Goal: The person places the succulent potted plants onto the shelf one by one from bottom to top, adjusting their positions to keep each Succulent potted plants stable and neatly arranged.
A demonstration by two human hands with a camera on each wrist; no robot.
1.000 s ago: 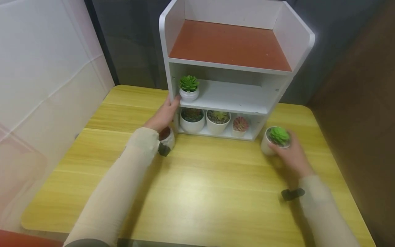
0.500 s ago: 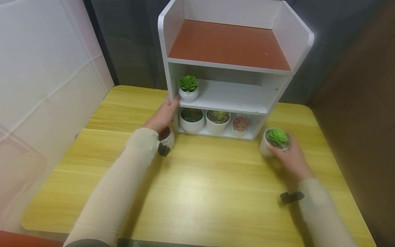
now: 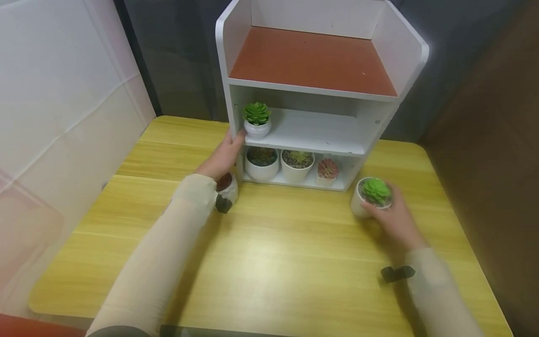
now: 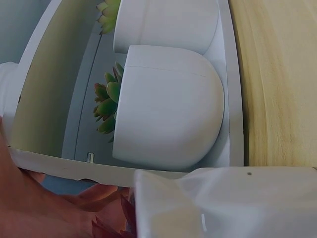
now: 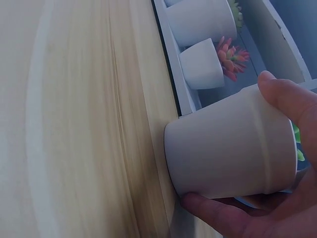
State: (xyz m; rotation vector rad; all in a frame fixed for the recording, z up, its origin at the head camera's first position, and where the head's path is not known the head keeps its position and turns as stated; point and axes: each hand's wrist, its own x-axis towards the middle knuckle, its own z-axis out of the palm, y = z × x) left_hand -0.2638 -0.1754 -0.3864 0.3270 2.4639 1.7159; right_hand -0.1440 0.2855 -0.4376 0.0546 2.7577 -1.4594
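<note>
In the head view my right hand point(image 3: 399, 220) grips a white pot with a bright green succulent point(image 3: 376, 190), right of the shelf unit. The right wrist view shows thumb and fingers round the pot's wall point(image 5: 228, 148), which leans over the tabletop. My left hand point(image 3: 221, 159) holds the left side panel of the white shelf unit point(image 3: 301, 87), thumb at its front edge. Beneath that wrist stands a whitish pot point(image 3: 229, 192), partly hidden by the arm; reddish leaves point(image 4: 106, 228) show near it in the left wrist view.
A small white pot with a green succulent point(image 3: 257, 122) stands at the middle shelf's left end. The bottom shelf bears a round white pot point(image 3: 262, 171), a second white pot point(image 3: 294, 173) and a small pink succulent point(image 3: 327, 169). A yellow wooden table point(image 3: 269, 262) lies beneath.
My right hand has shifted slightly left and towards me with the potted succulent. The left hand keeps its hold on the shelf unit.
</note>
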